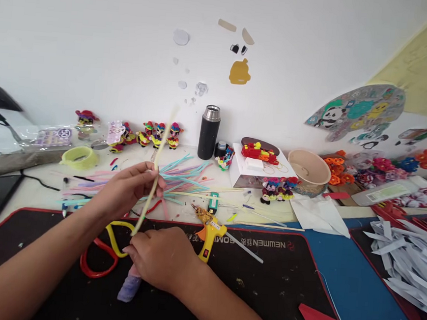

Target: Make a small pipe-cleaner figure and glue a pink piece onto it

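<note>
Two bare hands work on a pale yellow fuzzy stem (pixel 148 205), which stands up at a slant between them above the black mat (pixel 262 292). Nearest, a lilac and pink fuzzy piece (pixel 129 288) sticks out below the right hand (pixel 167 257), whose thumb and fingers are closed together around the stem's lower end; exactly how the two pieces meet under the fingers is hidden. Beside this hand lie a red loop (pixel 83 263) and a yellow loop (pixel 112 241), perhaps scissor handles. Higher up, the left hand (pixel 133 186) pinches the stem between thumb and fingertips, and its free tip rises blurred above. The stem looks very light, soft outside and springy, probably with a thin wire core: it should bend readily, hold a curve and slip little, though hard pressure may flatten the pile. It is best taken close to the bend, with the lower end held firmly. Past the right hand rests a yellow glue gun (pixel 213 234); farther back are loose pastel stems (pixel 186 170), and a black bottle (pixel 208 137) stands near the wall.
</note>
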Demonstrator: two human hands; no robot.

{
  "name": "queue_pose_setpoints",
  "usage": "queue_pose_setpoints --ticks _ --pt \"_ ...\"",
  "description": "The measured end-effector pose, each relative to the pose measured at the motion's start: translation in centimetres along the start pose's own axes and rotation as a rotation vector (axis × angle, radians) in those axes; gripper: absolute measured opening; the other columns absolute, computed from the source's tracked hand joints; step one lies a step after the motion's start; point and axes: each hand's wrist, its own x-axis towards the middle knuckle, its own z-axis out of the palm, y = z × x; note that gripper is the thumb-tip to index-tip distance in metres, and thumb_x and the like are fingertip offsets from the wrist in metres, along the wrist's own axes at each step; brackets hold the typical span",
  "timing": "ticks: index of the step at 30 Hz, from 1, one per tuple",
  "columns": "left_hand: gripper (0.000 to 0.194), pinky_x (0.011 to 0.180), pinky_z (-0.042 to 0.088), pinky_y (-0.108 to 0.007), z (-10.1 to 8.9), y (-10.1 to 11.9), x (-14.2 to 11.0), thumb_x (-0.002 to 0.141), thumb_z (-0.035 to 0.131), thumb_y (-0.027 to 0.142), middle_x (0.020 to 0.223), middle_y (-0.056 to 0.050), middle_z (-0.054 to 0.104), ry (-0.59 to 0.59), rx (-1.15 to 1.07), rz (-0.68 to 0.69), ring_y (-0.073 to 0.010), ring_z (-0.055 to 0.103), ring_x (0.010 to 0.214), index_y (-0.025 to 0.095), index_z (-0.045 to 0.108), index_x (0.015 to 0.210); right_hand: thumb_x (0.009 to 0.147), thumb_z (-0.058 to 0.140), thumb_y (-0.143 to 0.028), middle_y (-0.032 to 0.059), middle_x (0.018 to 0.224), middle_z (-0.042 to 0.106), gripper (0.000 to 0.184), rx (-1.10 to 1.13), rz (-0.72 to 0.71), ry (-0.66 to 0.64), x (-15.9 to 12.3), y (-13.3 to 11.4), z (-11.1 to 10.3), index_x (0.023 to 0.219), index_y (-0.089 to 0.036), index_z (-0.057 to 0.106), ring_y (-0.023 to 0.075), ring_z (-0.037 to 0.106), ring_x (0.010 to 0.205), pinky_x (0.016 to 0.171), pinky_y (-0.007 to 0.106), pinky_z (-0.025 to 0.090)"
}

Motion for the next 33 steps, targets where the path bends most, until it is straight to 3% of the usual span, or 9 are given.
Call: queue_pose_setpoints --ticks 3,7,12,19,27,33 --pt "0.03 0.053 0.048 -0.022 -0.2 0.3 -0.3 0.076 0.085 0.035 0.071 0.0 0.07 0.077 -0.013 0.065 -0.013 0.061 0.055 0.019 0.061 0.083 0.107 0.055 -0.035 0.0049 0.091 0.08 0.025 0.004 0.0 -0.008 0.1 0.0 -0.3 0.096 -0.017 0.069 0.0234 0.077 0.08 0.055 0.03 0.049" --pt "0.03 0.045 0.038 -0.019 -0.3 0.3 -1.0 0.077 0.085 0.038 0.062 0.002 0.063 0.023 0.154 -0.044 -0.0098 0.05 0.046 0.018 0.063 0.083 0.106 0.057 -0.034 0.005 0.091 0.08 0.023 0.013 0.001 -0.017 0.1 0.0 -0.3 0.097 -0.017 0.069 0.0232 0.077 0.081 0.055 0.029 0.049" --pt "0.028 0.042 0.035 -0.019 -1.3 0.2 -1.9 0.08 0.082 0.04 0.06 0.003 0.06 0.103 0.127 -0.011 -0.0088 0.046 0.043 0.02 0.063 0.084 0.106 0.055 -0.035 0.0042 0.094 0.081 0.024 0.008 -0.005 0.003 0.0 0.1 -0.1 0.098 -0.017 0.07 0.0232 0.078 0.082 0.053 0.032 0.046" --pt "0.033 0.043 0.035 -0.017 -2.6 -1.4 -3.5 0.081 0.083 0.045 0.057 0.004 0.055 0.043 0.109 -0.111 -0.0085 0.044 0.044 0.02 0.063 0.087 0.106 0.056 -0.038 0.0043 0.094 0.082 0.026 0.065 0.046 -0.02 0.1 0.1 -0.2 0.1 -0.018 0.071 0.0237 0.078 0.086 0.058 0.031 0.045" --pt "0.033 0.045 0.035 -0.018 -3.1 -2.2 -3.5 0.081 0.084 0.04 0.054 0.006 0.052 0.012 -0.081 -0.032 -0.0075 0.042 0.044 0.019 0.064 0.098 0.102 0.065 -0.032 0.0027 0.092 0.082 0.017 0.377 0.216 0.11 0.1 0.5 -1.3 0.097 -0.02 0.077 0.0201 0.076 0.084 0.07 0.028 0.045" --pt "0.027 0.045 0.033 -0.019 -3.4 -2.6 -3.8 0.085 0.081 0.033 0.051 0.007 0.052 -0.036 -0.131 -0.008 -0.0078 0.042 0.042 0.02 0.061 0.097 0.101 0.062 -0.034 0.0009 0.078 0.075 0.019 0.709 0.372 0.287 0.1 1.7 -0.8 0.1 -0.022 0.077 0.0168 0.069 0.071 0.066 0.026 0.045"
